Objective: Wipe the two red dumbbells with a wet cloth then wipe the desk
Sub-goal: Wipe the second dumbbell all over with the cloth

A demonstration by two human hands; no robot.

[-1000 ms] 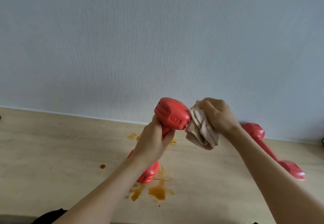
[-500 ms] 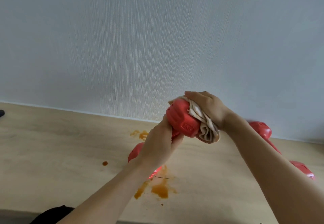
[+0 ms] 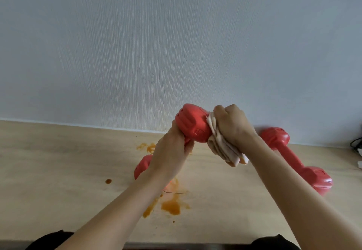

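Left hand [image 3: 170,151]: fingers curled round the handle of the held dumbbell [image 3: 193,125], which is raised off the surface and tilted, its upper head up and to the right of this hand, its lower head [image 3: 142,166] showing below and to the left of the wrist. The handle itself is hidden by the fingers.

Right hand [image 3: 231,125]: fist closed on a bunched beige cloth [image 3: 225,148]. Cloth is pressed against the right side of the upper head; its folded layers hang down below the hand. Whether the cloth is wet cannot be told.

Second dumbbell [image 3: 293,157]: lies flat on the surface, behind and to the right of the right forearm, one head near the wall, the other nearer the person. Not touched by either hand.

Surface [image 3: 58,161]: light wood. Orange-brown stains [image 3: 171,204] lie directly beneath the left forearm; a smaller smear [image 3: 147,147] sits just left of the left hand, and a single drop [image 3: 108,181] farther left.

Wall [image 3: 176,44]: pale, finely textured, behind both hands. Dark cable [image 3: 355,144] at the far right edge, well apart from the right hand.
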